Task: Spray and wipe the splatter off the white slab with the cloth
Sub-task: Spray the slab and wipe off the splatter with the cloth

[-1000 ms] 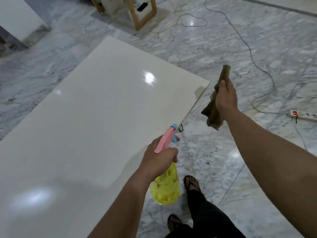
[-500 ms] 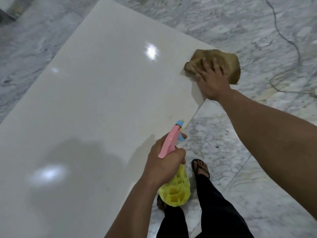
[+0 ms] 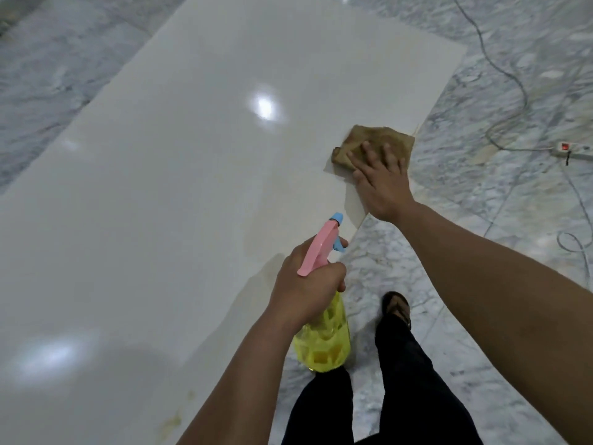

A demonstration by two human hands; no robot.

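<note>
The big glossy white slab (image 3: 179,194) lies flat on the marble floor. My right hand (image 3: 382,178) presses a brown cloth (image 3: 375,141) flat on the slab near its right edge, fingers spread over it. My left hand (image 3: 308,287) grips a yellow spray bottle (image 3: 324,342) by its pink head, a finger on the blue trigger, nozzle aimed over the slab. Faint yellowish splatter (image 3: 175,419) shows near the slab's near right edge, by my left forearm.
Grey marble floor (image 3: 500,220) surrounds the slab. A power strip (image 3: 574,149) with a red switch and loose cables lie on the floor at the right. My legs in black trousers and a sandalled foot (image 3: 398,309) stand beside the slab's right edge.
My right hand brought the hanging cloth down onto the slab, then slid it nearer along the right edge. The spray bottle stayed in my left hand; the view tilted down.
</note>
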